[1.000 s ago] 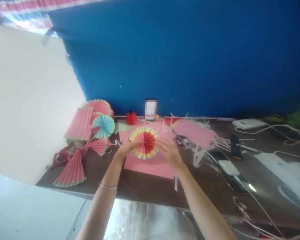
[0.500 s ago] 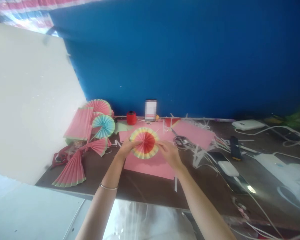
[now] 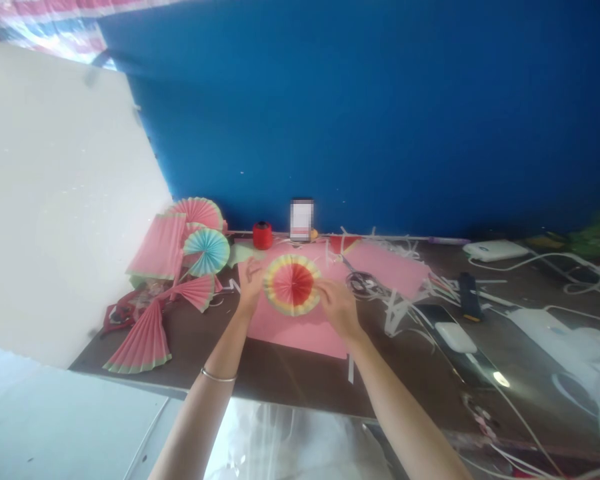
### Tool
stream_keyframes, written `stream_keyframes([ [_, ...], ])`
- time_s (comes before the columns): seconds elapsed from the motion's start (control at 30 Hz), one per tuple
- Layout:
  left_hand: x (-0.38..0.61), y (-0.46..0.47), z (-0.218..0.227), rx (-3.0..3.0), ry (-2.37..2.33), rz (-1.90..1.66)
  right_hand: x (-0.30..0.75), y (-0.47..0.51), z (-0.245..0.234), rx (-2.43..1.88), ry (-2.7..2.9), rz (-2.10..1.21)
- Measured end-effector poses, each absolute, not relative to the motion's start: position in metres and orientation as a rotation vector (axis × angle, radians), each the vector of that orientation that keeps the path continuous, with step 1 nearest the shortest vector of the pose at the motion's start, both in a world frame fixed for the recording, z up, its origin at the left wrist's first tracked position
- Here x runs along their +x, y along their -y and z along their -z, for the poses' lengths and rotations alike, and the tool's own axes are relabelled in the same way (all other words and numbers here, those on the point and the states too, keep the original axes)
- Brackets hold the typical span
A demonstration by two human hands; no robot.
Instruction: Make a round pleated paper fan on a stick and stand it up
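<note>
A round pleated paper fan (image 3: 293, 285), pink and red inside with a pale yellow rim, is spread into a full disc above pink paper sheets (image 3: 295, 333). At its right edge my right hand (image 3: 339, 308) pinches the rim between thumb and fingers. My left hand (image 3: 252, 288), with a bangle on its wrist, is beside the left edge; its fingers are raised and parted, holding nothing. Whether a fingertip still touches the rim is hard to see.
Pink folded fans (image 3: 145, 340) and a blue fan (image 3: 207, 252) lie at the left. A red thread spool (image 3: 263, 235) and an upright phone (image 3: 301, 220) stand at the back. Scissors (image 3: 365, 285), another phone (image 3: 460, 347), white cables and paper strips cover the right.
My left hand has let go of the fan's left side and its fingers have lifted. The fan has shifted slightly right, with my right hand keeping hold of its right edge.
</note>
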State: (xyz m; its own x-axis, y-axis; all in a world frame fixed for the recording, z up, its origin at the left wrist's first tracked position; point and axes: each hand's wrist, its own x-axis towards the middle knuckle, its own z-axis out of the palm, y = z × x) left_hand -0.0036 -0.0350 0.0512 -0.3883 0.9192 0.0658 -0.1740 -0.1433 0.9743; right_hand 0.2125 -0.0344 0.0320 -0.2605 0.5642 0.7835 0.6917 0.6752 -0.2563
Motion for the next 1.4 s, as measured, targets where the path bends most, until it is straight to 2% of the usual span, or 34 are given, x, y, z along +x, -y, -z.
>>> stream_keyframes([
  [0.27, 0.01, 0.051, -0.054, 1.482, -1.378, -1.609, 0.213, 0.031, -0.024, -1.065, 1.932, 0.092],
  [0.5, 0.017, 0.042, -0.046, 1.557, -1.188, -1.473, 0.21, 0.033, -0.023, -1.083, 2.07, 0.117],
  [0.63, 0.015, 0.036, -0.042, 1.609, -1.179, -1.398, 0.205, 0.037, -0.03, -1.054, 2.138, 0.018],
  [0.83, 0.007, 0.034, -0.053, 1.927, -1.185, -1.062, 0.2, 0.038, -0.035, -1.133, 2.247, -0.257],
  [1.03, 0.009, 0.022, -0.064, 2.234, -1.268, -0.655, 0.201, 0.035, -0.035, -1.305, 2.265, -0.343],
  [1.4, 0.016, 0.012, -0.079, 2.413, -1.309, -0.386, 0.203, 0.036, -0.034, -1.336, 2.268, -0.362],
])
